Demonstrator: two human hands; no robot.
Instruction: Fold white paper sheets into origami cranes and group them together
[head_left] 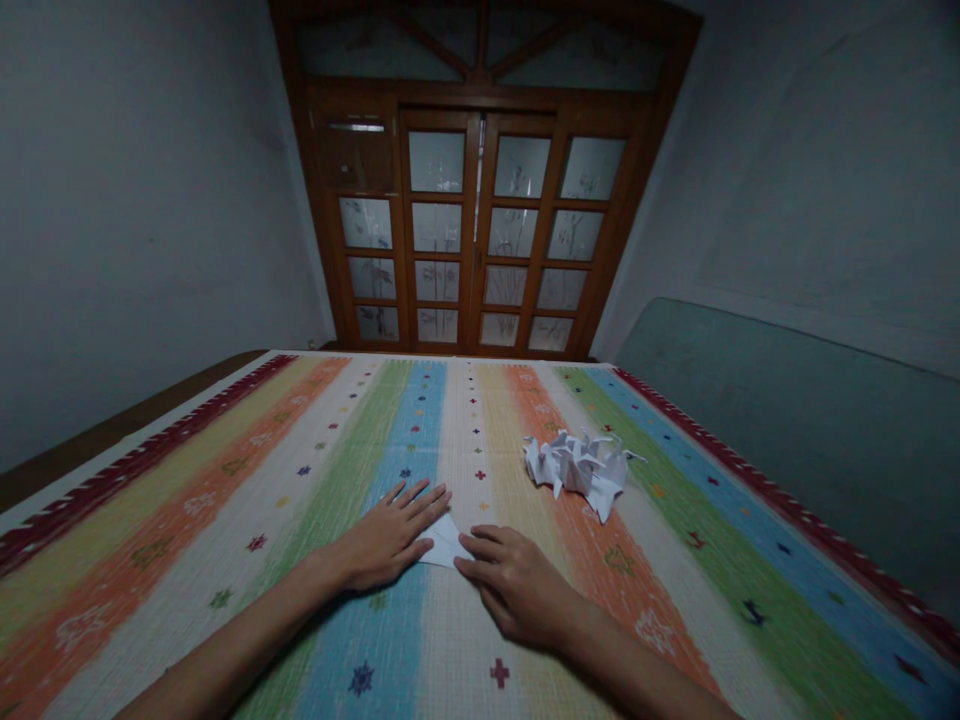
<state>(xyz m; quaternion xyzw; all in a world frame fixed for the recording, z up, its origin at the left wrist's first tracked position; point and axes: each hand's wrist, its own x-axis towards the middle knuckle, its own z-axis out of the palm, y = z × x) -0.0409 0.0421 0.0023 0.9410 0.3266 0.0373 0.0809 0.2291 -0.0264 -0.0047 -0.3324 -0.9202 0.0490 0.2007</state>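
A small white sheet of paper, partly folded, lies on the striped cloth between my hands. My left hand lies flat on its left part, fingers stretched out and pressing it down. My right hand rests at the paper's right edge with its fingers curled, fingertips touching the paper. Most of the sheet is hidden under both hands. A heap of folded white paper cranes sits on the cloth beyond my right hand, apart from it.
The striped, many-coloured cloth covers a wide flat surface with a dark red border on both sides. A green padded panel leans at the right. A wooden door with glass panes stands behind.
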